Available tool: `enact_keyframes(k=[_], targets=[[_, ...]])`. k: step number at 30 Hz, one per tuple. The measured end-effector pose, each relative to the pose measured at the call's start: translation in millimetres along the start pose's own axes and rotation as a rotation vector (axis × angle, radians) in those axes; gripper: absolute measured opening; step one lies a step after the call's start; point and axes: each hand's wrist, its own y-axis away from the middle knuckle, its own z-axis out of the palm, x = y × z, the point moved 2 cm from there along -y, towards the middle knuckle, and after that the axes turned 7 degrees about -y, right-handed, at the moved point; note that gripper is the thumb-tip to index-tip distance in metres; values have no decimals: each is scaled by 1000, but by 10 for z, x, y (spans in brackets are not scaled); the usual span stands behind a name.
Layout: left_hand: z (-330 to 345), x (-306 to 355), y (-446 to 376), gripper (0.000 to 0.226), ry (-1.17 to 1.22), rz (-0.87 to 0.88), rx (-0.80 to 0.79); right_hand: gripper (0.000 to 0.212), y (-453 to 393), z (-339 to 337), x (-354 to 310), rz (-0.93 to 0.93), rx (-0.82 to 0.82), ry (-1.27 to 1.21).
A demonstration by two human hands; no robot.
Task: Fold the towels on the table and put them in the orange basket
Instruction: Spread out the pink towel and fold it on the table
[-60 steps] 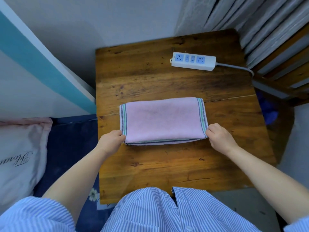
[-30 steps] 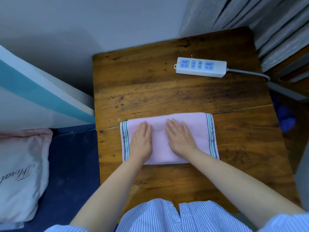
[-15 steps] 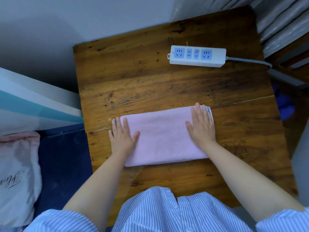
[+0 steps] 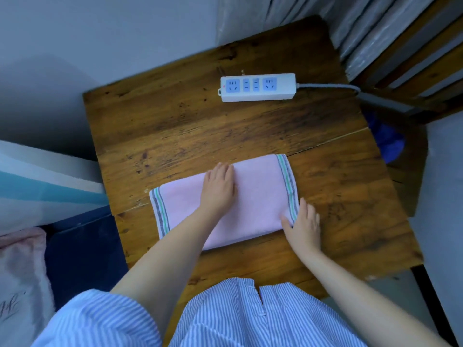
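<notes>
Left hand [image 4: 218,187] flat on towel [image 4: 258,196] — right hand [image 4: 304,225] at its (striped) end.

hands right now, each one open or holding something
Left hand: open, flat on the middle of the pink towel.
Right hand: open, fingers at the towel's striped right end; no grip visible.

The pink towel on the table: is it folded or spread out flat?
Folded. The pink towel shows a doubled near edge; the left hand presses its middle, the right hand its right end.

Left hand [image 4: 219,187] flat on pink towel [image 4: 258,196]; right hand [image 4: 304,225] at striped end.
</notes>
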Motion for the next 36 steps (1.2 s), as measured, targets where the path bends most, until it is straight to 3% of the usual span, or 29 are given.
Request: enact_keyframes(k=[3, 7, 10, 13, 15, 20, 24, 29, 33, 36], targets=[[-113, 284, -238, 45, 57, 98, -50, 63, 20, 42, -24, 101, -4, -179], [-255, 595, -563, 40, 180, 28, -174, 54, -72, -21, -24, 284, -25, -320], [-297, 749, -723, 41, 256, 8, -310, 32, -155, -47, 8, 344, -117, -402], [-419, 836, -808, 27, 326, 57, -417, 18, -223, -104, 87, 392, -180, -543], [-554, 830, -844, 11, 410, 82, -399, 3, -256, -244, 122, 285, -162, -555], [-874, 761, -902, 27, 501, 120, -286, 20, -420, -699, 31, 9, -128, -474], [-1102, 646, -936, 25, 591, 132, -55, 9, -544, -1058, -239, -188, 60, -363], [-1343, 293, -772, 27, 438, 209, 126, 5, -401, -1173, -600, -609, 257, -160], [-1169, -144, -380, 21, 189, 400, 246, 17, -113, -826, -682, -922, 127, 31], [-830, -440, -37, 26, 117, 478, 190, 6, 121, -470, -642, -1050, 67, 116]])
